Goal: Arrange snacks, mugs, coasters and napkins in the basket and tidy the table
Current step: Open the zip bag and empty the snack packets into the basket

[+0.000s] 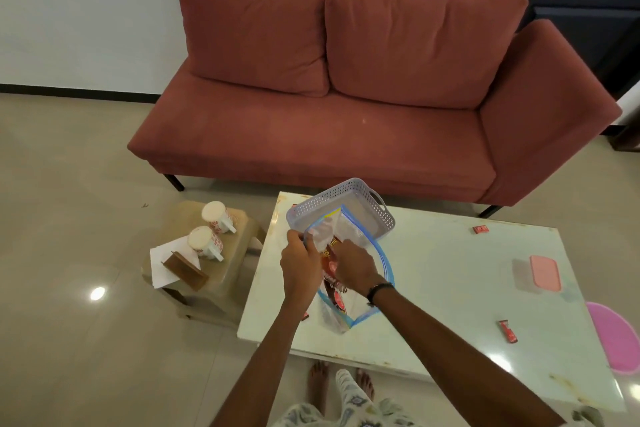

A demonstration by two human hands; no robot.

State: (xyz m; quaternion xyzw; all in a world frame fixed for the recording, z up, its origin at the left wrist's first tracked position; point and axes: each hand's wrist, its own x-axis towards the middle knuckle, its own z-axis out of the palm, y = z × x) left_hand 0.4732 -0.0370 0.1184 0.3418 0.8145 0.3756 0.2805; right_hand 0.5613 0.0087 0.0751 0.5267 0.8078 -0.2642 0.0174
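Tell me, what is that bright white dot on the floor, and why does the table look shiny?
Head view: the dot on the floor is glare, most likely from a lamp above; the glossy table mirrors light too, brightest near its front corner; the wide lens bends the edges, so the sofa looks curved; the plastic bag looks slightly blurred.

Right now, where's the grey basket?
In the head view, the grey perforated basket sits at the far left corner of the white table, in front of the red sofa, just beyond the zip bag.
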